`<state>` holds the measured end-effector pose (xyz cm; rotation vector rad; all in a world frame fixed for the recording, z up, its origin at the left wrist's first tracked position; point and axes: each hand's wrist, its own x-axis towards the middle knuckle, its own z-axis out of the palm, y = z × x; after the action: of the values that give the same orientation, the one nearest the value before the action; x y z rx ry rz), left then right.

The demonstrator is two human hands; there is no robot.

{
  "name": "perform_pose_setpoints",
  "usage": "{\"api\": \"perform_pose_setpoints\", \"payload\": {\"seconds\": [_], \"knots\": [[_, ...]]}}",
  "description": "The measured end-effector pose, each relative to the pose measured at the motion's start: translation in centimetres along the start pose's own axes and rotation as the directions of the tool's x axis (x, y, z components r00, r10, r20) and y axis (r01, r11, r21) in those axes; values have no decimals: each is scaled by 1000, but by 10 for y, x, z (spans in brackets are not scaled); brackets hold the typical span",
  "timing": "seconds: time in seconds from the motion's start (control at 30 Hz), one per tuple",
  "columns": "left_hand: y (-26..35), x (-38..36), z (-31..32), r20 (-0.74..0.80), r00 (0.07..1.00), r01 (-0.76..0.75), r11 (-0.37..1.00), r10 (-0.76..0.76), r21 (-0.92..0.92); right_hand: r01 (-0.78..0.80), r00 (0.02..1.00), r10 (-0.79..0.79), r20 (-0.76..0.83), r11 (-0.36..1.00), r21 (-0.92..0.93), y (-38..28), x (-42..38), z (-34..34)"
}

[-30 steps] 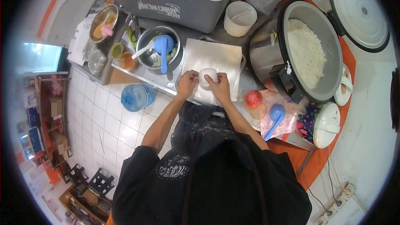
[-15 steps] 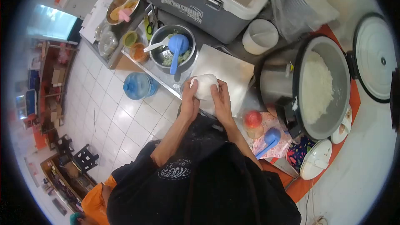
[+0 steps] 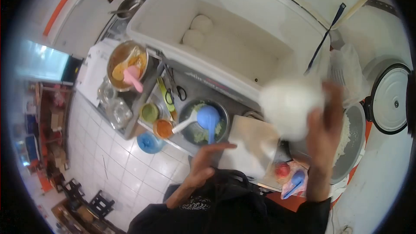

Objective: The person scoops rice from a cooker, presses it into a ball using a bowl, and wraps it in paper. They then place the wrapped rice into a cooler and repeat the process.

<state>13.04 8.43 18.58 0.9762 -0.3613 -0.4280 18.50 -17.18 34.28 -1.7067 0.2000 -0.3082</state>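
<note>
My right hand [image 3: 325,125], raised and smeared by motion, holds a round white wrapped ball [image 3: 290,106] in front of the open cooler's near wall. My left hand [image 3: 207,160] holds nothing, its fingers apart, just below a steel bowl [image 3: 187,133] with green filling and a blue scoop [image 3: 208,119]. Two white balls [image 3: 202,24] lie together on the floor of the cooler [image 3: 169,50], at its left end. Between my hands is a pale square board [image 3: 242,158].
At the right stands a rice cooker [image 3: 357,147] with white rice, its lid [image 3: 392,99] open. A pan with a pink-handled spoon [image 3: 132,78], scissors [image 3: 175,93], a green jar [image 3: 149,112] and an orange jar [image 3: 163,128] are on the left. A red-capped container [image 3: 282,170] is near the front.
My hands have parted. The right hand has carried the ball up and right toward the cooler, and the left hand has let it go. The view now shows the cooler's inside.
</note>
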Motion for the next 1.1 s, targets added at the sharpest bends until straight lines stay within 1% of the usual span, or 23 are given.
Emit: {"api": "perform_pose_setpoints", "payload": {"seconds": [0.03,0.07,0.13,0.23,0.27,0.3,0.37,0.43,0.47,0.53,0.57,0.6,0.63,0.67,0.73,0.77,0.87,0.9,0.93,0.97,1.0,1.07,1.1], "knots": [[6,1,-11,-5,999,51,996,-51,-71,70,997,-70,-20,997,29,-11,41,19],[11,2,-20,-8,995,100,985,-102,-144,79,994,-77,73,996,-28,-6,80,29],[16,3,-33,-18,989,140,974,-146,-180,100,964,-76,254,991,-85,25,159,46],[21,3,-46,-93,976,170,958,-195,-229,18,949,114,294,911,-412,106,236,83],[21,5,-51,-145,971,153,958,-192,-241,6,945,144,294,891,-454,144,245,98],[19,8,-57,-132,973,151,956,-188,-251,-8,939,177,296,869,-495,172,250,112],[14,13,-66,-148,972,136,947,-185,-291,-226,829,450,331,812,-538,191,245,135],[9,12,-73,-187,964,120,937,-189,-329,-251,744,518,422,801,-543,231,232,155],[8,14,-76,-193,959,136,934,-207,-329,-267,736,530,422,799,-538,246,219,164],[3,19,-76,-212,957,102,913,-199,-394,-362,660,530,532,845,-393,261,194,181],[3,21,-75,-211,954,114,911,-211,-397,-374,658,538,528,841,-391,274,188,187],[2,22,-74,-213,953,121,915,-215,-384,11,776,333,536,842,-539,281,184,192],[1,23,-73,-214,953,124,921,-214,-370,379,803,103,588,673,-636,286,181,195],[1,23,-73,-214,954,126,927,-210,-353,372,808,104,580,674,-639,290,181,194],[0,26,-71,-191,961,135,940,-202,-315,119,660,473,583,701,-703,264,198,183],[-1,27,-70,-176,965,139,945,-197,-296,108,675,470,569,700,-706,255,204,179],[0,31,-63,-118,972,167,953,-202,-254,195,653,414,634,718,-669,212,218,165],[2,34,-59,-117,982,114,963,-145,-243,181,670,421,611,706,-684,176,223,154],[3,33,-55,-101,990,68,968,-95,-242,289,682,314,661,715,-637,137,222,133],[13,9,-76,-99,914,402,846,-394,351,394,726,90,682,757,-520,107,214,109],[0,30,-52,18,1000,15,970,-11,-244,458,737,84,671,667,-587,74,208,88],[-11,20,-55,-72,996,-76,955,57,-285,438,838,14,546,582,-686,6,167,28],[-14,19,-48,3,1000,3,943,-2,-332,407,876,-12,482,553,-727,-20,140,-4]]}}
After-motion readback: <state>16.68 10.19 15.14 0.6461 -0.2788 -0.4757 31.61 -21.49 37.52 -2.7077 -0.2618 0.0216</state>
